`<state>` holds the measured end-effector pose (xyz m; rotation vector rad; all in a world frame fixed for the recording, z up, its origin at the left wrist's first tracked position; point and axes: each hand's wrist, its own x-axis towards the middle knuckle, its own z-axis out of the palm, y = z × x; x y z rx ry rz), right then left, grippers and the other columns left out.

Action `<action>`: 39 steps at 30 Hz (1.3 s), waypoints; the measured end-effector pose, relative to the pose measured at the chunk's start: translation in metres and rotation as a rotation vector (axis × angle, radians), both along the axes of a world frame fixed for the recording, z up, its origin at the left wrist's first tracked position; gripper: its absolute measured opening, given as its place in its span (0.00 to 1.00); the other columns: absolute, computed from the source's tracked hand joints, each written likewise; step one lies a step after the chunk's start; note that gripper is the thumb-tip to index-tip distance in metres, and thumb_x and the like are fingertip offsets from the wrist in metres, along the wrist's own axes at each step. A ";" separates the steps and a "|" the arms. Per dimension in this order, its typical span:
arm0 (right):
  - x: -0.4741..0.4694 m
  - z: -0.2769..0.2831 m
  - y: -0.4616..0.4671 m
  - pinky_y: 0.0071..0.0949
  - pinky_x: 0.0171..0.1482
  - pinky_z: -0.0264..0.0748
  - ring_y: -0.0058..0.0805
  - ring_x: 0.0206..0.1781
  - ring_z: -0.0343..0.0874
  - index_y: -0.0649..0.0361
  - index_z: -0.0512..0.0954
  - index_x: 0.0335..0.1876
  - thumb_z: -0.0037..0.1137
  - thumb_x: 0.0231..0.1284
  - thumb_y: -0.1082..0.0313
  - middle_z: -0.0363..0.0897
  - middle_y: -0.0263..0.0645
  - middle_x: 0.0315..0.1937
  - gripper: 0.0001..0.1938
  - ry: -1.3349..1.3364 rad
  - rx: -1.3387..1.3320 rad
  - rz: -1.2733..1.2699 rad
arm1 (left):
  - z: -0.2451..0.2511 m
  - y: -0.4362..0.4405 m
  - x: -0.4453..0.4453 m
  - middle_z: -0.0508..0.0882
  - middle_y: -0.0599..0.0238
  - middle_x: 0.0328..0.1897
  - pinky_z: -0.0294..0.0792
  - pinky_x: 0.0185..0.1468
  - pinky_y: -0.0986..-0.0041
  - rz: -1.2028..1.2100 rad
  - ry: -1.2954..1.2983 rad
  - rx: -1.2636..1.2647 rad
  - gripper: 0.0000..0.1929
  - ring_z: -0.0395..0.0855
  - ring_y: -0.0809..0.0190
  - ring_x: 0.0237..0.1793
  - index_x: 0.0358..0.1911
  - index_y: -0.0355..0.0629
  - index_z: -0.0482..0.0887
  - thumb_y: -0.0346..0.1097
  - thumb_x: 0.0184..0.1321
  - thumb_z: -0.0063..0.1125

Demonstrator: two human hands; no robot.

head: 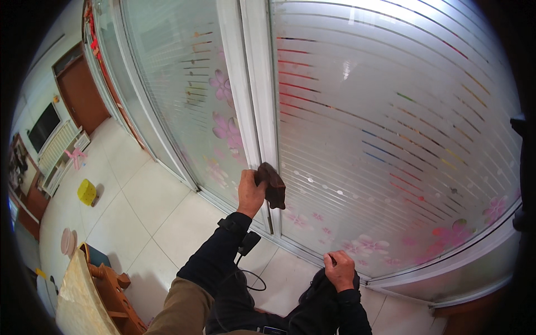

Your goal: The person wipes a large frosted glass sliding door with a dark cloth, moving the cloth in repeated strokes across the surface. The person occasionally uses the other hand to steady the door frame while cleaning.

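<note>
My left hand (251, 193) grips a dark brown cloth (273, 188) and holds it against the white upright frame (264, 125) where two sliding glass door panels meet. The cloth hangs down on the right of the hand. To the right stands a frosted glass panel (356, 138) with clear stripes and pink flowers; a similar panel (184, 83) is on the left. My right hand (340, 270) is curled near my knee, low in front of the right panel. Whether it holds anything cannot be told. A black cable (257, 278) hangs below my left wrist.
The white door track (301, 253) runs along the tiled floor. At lower left stands a wooden piece of furniture (115, 297) with a pale covered top. Farther off are a yellow stool (86, 192), a pinkish round object (68, 241), a pink item (75, 157) and a brown door (83, 92).
</note>
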<state>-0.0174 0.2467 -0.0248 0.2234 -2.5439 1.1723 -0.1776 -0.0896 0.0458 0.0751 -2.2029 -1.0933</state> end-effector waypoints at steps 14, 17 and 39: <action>-0.013 0.003 -0.027 0.35 0.35 0.81 0.38 0.29 0.86 0.60 0.87 0.37 0.70 0.63 0.67 0.86 0.42 0.31 0.05 0.017 0.000 0.102 | 0.002 -0.004 -0.003 0.88 0.51 0.41 0.80 0.50 0.61 -0.019 -0.088 0.069 0.16 0.90 0.51 0.44 0.46 0.33 0.84 0.33 0.58 0.73; -0.019 0.002 -0.036 0.33 0.35 0.81 0.36 0.29 0.86 0.60 0.87 0.38 0.70 0.63 0.68 0.86 0.42 0.31 0.05 -0.050 0.004 0.114 | 0.002 -0.007 -0.002 0.88 0.53 0.41 0.81 0.49 0.62 -0.074 -0.073 0.063 0.15 0.90 0.53 0.43 0.45 0.35 0.82 0.31 0.58 0.74; -0.050 -0.026 -0.096 0.35 0.40 0.83 0.39 0.33 0.89 0.60 0.88 0.39 0.70 0.63 0.65 0.88 0.43 0.34 0.07 -0.063 0.029 0.171 | 0.002 -0.018 -0.005 0.81 0.48 0.44 0.76 0.48 0.54 -0.263 -0.158 0.132 0.16 0.83 0.41 0.45 0.42 0.35 0.80 0.34 0.57 0.74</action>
